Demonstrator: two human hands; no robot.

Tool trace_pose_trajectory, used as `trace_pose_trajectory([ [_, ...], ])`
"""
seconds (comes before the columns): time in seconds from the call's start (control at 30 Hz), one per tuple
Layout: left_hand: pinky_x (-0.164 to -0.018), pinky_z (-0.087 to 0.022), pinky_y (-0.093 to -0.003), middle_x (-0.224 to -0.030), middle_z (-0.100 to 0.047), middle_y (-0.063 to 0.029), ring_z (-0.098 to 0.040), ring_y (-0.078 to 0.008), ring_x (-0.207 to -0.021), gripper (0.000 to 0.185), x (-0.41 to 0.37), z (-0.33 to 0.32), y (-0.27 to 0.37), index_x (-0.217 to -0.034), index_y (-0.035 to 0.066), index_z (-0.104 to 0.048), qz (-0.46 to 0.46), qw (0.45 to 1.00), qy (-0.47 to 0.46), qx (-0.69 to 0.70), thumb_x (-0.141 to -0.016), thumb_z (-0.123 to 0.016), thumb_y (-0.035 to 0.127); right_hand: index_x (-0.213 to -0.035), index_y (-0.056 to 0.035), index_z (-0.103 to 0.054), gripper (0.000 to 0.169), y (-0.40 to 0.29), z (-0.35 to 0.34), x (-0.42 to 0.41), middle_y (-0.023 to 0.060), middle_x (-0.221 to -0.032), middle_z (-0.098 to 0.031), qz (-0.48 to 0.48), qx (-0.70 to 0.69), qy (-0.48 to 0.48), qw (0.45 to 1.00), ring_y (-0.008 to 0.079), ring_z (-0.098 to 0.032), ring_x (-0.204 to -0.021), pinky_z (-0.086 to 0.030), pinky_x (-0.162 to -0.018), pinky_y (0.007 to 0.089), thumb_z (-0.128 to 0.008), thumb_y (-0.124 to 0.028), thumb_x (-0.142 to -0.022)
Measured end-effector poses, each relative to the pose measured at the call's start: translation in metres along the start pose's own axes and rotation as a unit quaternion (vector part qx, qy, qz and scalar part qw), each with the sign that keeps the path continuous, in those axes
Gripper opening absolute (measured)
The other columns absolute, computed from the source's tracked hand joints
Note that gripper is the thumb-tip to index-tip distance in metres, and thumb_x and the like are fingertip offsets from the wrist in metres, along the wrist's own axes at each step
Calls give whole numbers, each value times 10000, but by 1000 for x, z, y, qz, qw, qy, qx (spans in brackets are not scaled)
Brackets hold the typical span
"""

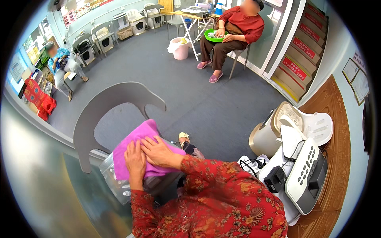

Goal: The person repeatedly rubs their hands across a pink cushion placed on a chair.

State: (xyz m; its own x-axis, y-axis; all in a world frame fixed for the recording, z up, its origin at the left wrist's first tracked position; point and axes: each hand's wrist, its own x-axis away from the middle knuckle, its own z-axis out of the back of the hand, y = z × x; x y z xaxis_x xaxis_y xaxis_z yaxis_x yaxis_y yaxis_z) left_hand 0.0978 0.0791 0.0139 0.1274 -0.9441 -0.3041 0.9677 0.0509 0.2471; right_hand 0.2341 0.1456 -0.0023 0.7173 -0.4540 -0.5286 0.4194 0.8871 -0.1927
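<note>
A purple cloth (131,148) lies folded over the seat of a grey plastic chair (101,98), partly on top of a clear plastic box (119,187) with small things inside. My left hand (135,160) rests palm down on the cloth, fingers pointing away from me. Beside it, touching or slightly overlapping, my right hand (157,150) lies flat on the same cloth with its fingers slightly spread. Neither hand is seen gripping anything. What lies under the cloth is hidden.
A foot-bath tub (268,134) and a white-and-grey device with buttons (306,175) stand at the right, with cables. A seated person in red holds a green tray (212,38); another person (64,64) sits far left. A pink bin (180,50) stands beyond the chair.
</note>
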Motion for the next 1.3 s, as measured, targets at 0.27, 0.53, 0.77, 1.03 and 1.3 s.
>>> trace_pose_trajectory([
  [0.27, -1063, -274, -463, -1383, -446, -187, -387, -340, -1301, 418, 56, 24, -69, -1300, 24, -498, 59, 998, 7, -10, -904, -486, 156, -1213, 4, -546, 484, -62, -30, -21, 191, -1299, -496, 33, -58, -20, 998, 330, -435, -1247, -298, -1029, 513, -542, -281, -821],
  [0.53, -1040, -297, -482, -1332, -463, -229, -424, -386, -1246, 423, 77, 37, -28, -1250, 12, -538, 26, 997, 16, -75, -847, -550, 139, -1267, -3, -493, 534, -68, -2, 9, 149, -1334, -476, 67, -81, -44, 993, 280, -410, -1281, -289, -1062, 464, -560, -278, -814],
  [0.77, -1037, -304, -476, -1306, -495, -202, -428, -365, -1244, 402, 9, 7, -17, -1223, 5, -552, -76, 996, 44, 24, -840, -528, 125, -1228, 3, -530, 482, -16, 8, 7, 152, -1295, -509, 17, -14, -10, 1000, 297, -435, -1255, -319, -1028, 488, -554, -264, -827],
  [1.03, -1043, -304, -445, -1327, -504, -171, -430, -336, -1258, 376, 19, 7, -72, -1237, 7, -549, 23, 998, 41, 49, -889, -512, 142, -1202, -16, -550, 458, -38, -18, -25, 199, -1287, -492, 7, -34, -42, 999, 349, -432, -1238, -312, -1011, 533, -542, -282, -829],
  [1.3, -1038, -324, -461, -1306, -499, -214, -441, -354, -1249, 379, 80, 36, -40, -1199, -47, -540, -28, 998, 47, -19, -827, -512, 16, -1246, 8, -519, 507, -68, 4, 9, 186, -1325, -478, 75, -78, -34, 994, 318, -411, -1268, -285, -1058, 495, -558, -273, -826],
])
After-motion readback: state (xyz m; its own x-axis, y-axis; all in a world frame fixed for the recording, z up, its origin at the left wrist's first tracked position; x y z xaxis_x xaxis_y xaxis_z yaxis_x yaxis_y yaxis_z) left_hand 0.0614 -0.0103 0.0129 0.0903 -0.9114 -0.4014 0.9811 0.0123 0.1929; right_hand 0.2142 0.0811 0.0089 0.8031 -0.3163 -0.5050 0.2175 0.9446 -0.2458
